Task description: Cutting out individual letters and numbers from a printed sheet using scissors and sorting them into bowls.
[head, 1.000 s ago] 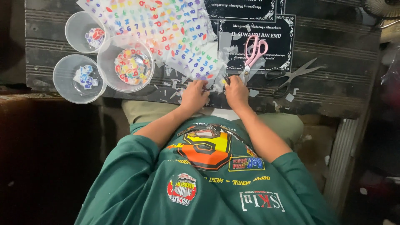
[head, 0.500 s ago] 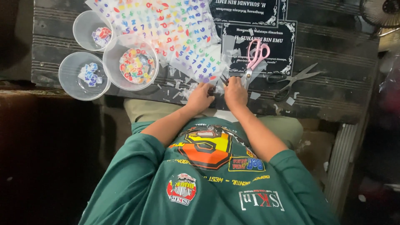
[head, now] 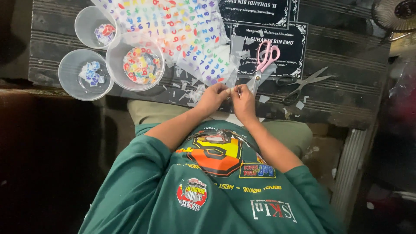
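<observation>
Three cups: at ten o'clock from the hands, cups [head: 135,62] holding cut coloured pieces.
Hands: left hand [head: 213,98] and right hand [head: 243,100] touching, fingers pressed together, pinching a small clear scrap [head: 230,89].
Progress: plenty cut already; the sheet [head: 182,34] at twelve o'clock looks mostly whole.
Surface: dark slatted surface [head: 346,60], pink scissors [head: 265,60] at one o'clock, grey scissors [head: 303,82], scattered offcuts.
Room: dim; fan [head: 396,13] at two o'clock.

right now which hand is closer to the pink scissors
The right. The right hand sits just below the blade tip of the pink scissors, nearly touching. The left hand is beside it, farther from the scissors.
</observation>
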